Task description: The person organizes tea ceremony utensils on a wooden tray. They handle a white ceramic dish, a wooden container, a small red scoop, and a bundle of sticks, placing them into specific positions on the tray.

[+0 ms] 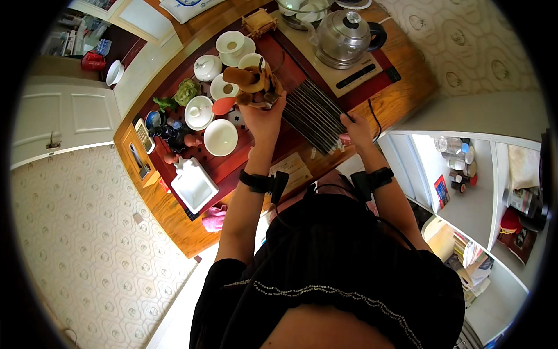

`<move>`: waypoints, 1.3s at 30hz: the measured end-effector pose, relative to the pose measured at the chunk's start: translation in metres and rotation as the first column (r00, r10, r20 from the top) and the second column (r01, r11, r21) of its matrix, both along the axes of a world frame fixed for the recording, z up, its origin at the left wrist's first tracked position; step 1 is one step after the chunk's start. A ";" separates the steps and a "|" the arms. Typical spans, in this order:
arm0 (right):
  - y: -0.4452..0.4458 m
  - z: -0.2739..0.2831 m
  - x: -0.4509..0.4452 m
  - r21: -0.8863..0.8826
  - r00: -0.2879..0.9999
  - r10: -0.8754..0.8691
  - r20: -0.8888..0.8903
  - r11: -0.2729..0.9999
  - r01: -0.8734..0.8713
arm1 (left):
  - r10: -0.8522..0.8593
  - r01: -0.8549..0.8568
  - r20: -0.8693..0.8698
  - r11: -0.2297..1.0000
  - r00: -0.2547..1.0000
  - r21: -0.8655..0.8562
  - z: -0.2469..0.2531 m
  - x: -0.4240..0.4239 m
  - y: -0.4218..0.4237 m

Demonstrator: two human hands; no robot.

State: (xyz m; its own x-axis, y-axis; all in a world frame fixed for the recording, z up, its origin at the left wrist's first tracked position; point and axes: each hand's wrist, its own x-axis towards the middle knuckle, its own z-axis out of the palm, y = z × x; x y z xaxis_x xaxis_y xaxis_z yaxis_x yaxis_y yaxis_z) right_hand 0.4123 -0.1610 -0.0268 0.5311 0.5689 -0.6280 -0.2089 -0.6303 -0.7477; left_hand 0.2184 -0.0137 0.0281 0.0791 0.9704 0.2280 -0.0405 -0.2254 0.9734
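Note:
My left hand (pixel 263 122) is closed around a wooden tea-tool holder (pixel 261 87). The holder carries several tea utensils, among them a brown wooden scoop (pixel 239 76) and a dark brush. A red-orange spoon-like piece (pixel 223 106) juts out to its left. My right hand (pixel 361 131) grips the right edge of a dark slatted grate (pixel 311 115), its thumb on top. Something pink shows under that hand, too small to name. Below the holder lies the red-brown tea tray (pixel 253 161), with a round white bowl (pixel 220 137) and a lidded white gaiwan (pixel 199 112) on it.
A glass kettle (pixel 344 39) stands on a beige electric base (pixel 348 83) at the far right. More white cups (pixel 230 42), dark figurines (pixel 172 136) and a white square dish (pixel 195 185) crowd the tray's left. A pink cloth (pixel 214 219) lies near the table's front edge.

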 end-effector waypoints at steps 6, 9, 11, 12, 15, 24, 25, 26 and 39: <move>0.027 0.012 -0.038 0.089 0.993 0.094 -0.071 0.992 -0.088 | -0.002 0.001 0.062 1.000 0.998 0.008 0.001 -0.007 -0.003; 0.037 0.002 -0.047 0.153 0.988 0.136 -0.067 0.980 -0.125 | 0.040 -0.040 -0.017 0.999 0.999 0.012 0.000 -0.011 -0.006; 0.043 -0.007 -0.049 0.179 0.990 0.134 -0.043 0.976 -0.125 | 0.051 -0.052 -0.013 0.999 0.999 -0.010 -0.003 -0.011 -0.009; 0.045 -0.005 -0.049 0.170 0.985 0.166 -0.043 0.973 -0.156 | 0.060 -0.059 -0.071 0.998 0.996 0.015 -0.008 -0.012 -0.009; 0.050 -0.003 -0.045 0.134 0.972 0.237 -0.008 0.963 -0.234 | 0.064 -0.057 -0.163 0.997 0.985 0.045 -0.015 -0.009 -0.012; 0.058 0.002 -0.024 0.020 0.711 0.442 0.547 0.842 -0.538 | 0.102 -0.101 -0.209 0.995 0.973 0.014 -0.035 0.021 -0.019; 0.059 -0.001 -0.023 0.037 0.741 0.411 0.531 0.863 -0.505 | 0.127 -0.121 -0.256 0.992 0.958 0.041 -0.033 0.023 -0.020; 0.061 -0.005 -0.023 0.053 0.770 0.379 0.513 0.882 -0.469 | 0.153 -0.138 -0.303 0.988 0.941 0.069 -0.032 0.025 -0.020; 0.076 0.020 -0.024 -0.017 0.766 0.541 0.348 0.821 -0.571 | 0.209 -0.188 -0.326 0.978 0.922 0.095 -0.040 0.030 -0.013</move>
State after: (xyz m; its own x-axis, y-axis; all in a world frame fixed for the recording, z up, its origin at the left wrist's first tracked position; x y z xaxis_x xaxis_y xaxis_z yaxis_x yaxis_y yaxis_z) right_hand 0.3888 -0.0854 -0.0071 0.2666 0.8705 -0.4136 0.4200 -0.4912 -0.7631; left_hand 0.2484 -0.0267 -0.0115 -0.0325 0.9592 0.2807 0.3346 -0.2542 0.9074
